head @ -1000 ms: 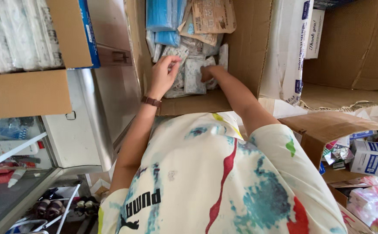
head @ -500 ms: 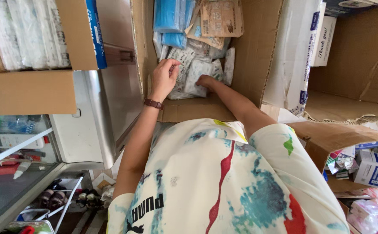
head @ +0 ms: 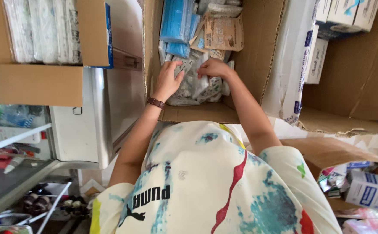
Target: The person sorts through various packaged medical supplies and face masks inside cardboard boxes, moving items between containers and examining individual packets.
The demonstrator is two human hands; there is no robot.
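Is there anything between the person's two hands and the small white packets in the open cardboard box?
Nothing visible. The left hand and right hand already rest on the white packets inside the cardboard box.

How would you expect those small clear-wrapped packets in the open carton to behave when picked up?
The packets look thin and crinkled under the left hand and right hand, so they are probably floppy and light. The glossy wrap may be slippery. Heaped loosely in the cardboard box, neighbours would likely slide when one is pulled.
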